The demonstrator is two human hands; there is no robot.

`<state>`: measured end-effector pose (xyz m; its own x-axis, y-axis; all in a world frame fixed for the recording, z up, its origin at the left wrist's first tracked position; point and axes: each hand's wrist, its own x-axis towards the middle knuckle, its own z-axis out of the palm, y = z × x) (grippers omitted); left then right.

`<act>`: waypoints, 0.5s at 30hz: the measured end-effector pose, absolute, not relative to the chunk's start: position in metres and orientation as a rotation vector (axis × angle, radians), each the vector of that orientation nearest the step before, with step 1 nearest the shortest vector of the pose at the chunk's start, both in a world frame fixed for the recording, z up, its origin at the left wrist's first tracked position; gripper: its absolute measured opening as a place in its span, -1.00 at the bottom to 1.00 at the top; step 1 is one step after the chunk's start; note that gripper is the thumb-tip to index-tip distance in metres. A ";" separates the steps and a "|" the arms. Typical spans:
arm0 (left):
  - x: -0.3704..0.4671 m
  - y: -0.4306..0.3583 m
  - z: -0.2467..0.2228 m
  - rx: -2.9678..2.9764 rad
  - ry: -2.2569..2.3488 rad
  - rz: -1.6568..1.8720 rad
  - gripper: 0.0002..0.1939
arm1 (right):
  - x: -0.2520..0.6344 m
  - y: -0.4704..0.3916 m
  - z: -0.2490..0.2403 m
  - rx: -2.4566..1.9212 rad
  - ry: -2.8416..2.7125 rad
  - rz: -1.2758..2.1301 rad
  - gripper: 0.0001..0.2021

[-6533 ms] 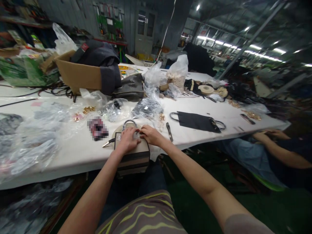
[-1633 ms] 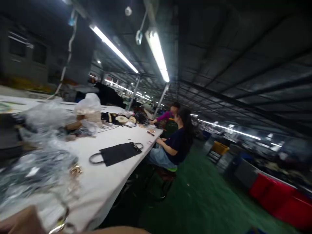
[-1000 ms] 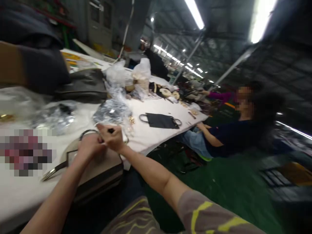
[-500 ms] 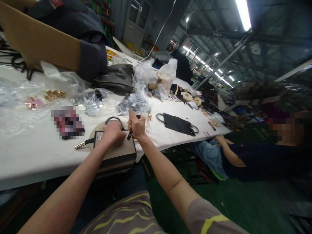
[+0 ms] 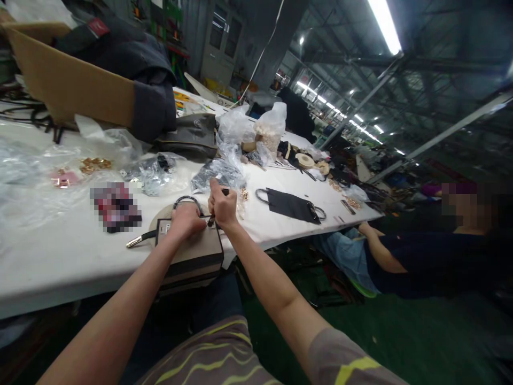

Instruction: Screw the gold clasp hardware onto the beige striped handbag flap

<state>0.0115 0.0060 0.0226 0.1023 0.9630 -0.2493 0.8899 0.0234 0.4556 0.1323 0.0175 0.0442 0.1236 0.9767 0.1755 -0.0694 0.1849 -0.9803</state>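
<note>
A beige and dark bag [image 5: 194, 254] lies at the table's front edge, a dark looped handle [image 5: 187, 199] at its far side. My left hand [image 5: 187, 218] rests on top of the bag beside that handle, its fingers bent round the bag's upper edge. My right hand [image 5: 222, 206] is closed in a fist round a dark-handled tool [image 5: 225, 192]; the tool's lower end meets the bag's far right corner. A dark strap with a metal end [image 5: 140, 239] sticks out to the left of the bag.
Clear plastic bags [image 5: 220, 172] and gold metal pieces [image 5: 95, 164] lie behind and left. A black panel with handles [image 5: 292, 205] is to the right. A cardboard box [image 5: 76, 80] holds dark fabric at the back left. Another person [image 5: 420, 262] sits at the right.
The camera view has shifted slightly. My right hand and the tool have tilted a little at the bag's corner; my left hand stays on the bag.
</note>
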 end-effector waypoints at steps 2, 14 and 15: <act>0.011 0.006 0.021 1.886 1.796 0.187 -0.89 | 0.130 0.006 0.041 -1.092 -1.260 0.913 -0.34; 0.009 0.000 0.017 1.874 1.821 0.293 -0.82 | 0.134 0.034 0.056 -1.087 -1.006 1.085 -0.29; 0.009 -0.001 0.018 1.872 1.825 0.300 -0.81 | 0.134 0.042 0.059 -1.101 -0.952 1.114 -0.30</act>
<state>0.0088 -0.0011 0.0184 0.0745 0.9796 -0.1866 0.8682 0.0283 0.4954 0.1339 0.0423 0.0593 0.1948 0.9800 0.0419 -0.1942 0.0804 -0.9777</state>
